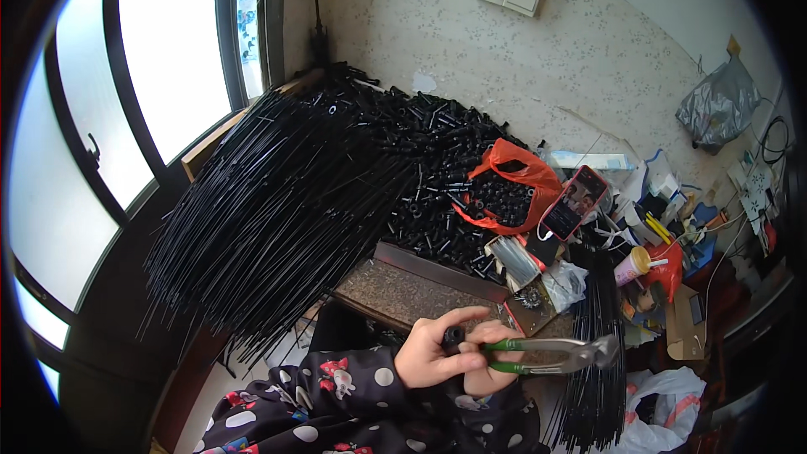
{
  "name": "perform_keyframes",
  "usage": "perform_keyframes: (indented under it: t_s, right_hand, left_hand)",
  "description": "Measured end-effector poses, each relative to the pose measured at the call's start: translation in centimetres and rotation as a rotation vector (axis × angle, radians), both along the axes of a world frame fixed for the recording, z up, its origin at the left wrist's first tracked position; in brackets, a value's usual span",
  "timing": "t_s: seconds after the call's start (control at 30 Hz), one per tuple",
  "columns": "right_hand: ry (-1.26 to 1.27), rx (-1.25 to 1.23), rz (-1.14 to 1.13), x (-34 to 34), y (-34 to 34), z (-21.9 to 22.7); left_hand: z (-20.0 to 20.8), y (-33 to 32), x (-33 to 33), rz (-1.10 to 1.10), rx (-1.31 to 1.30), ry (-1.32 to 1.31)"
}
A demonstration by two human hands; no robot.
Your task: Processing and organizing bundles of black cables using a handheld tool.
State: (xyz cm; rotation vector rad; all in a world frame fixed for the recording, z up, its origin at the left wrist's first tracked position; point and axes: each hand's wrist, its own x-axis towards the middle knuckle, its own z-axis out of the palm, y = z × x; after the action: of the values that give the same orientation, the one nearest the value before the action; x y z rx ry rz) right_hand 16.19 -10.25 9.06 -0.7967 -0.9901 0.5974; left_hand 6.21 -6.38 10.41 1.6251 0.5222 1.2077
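In front of my body my two hands are close together, partly overlapping. My left hand [427, 356] has its index finger stretched out, while the thumb and other fingers close on a short black tubular part [454, 335]. Just to the right, my right hand [490, 380] grips green-handled pliers [588, 356], whose metal jaws point right. The left hand hides some of the right hand's fingers. A large heap of short black tubular parts [420, 130] covers the back of the table, and a big bundle of long thin black rods [252, 210] fans out at the left.
A red plastic bag [551, 189] holds small black parts beside a propped phone [575, 202]. A second rod bundle [593, 399] hangs at the right, near a lidded cup [632, 266], a cardboard box [685, 324] and a white bag [668, 408]. A dark strip [441, 271] edges the heap.
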Motion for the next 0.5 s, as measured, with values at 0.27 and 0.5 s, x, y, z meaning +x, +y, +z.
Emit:
perform_keyframes:
  t_s: [0.27,0.5]
  right_hand:
    - [0.112,-0.403,0.533,4.2,-1.4,2.6]
    - [-0.618,-0.682,0.819,4.9,-3.8,1.0]
  left_hand:
    - [1.7,1.5,-3.5,-0.286,-0.088,-0.069]
    - [1.8,3.4,-5.0,-0.171,-0.115,0.006]
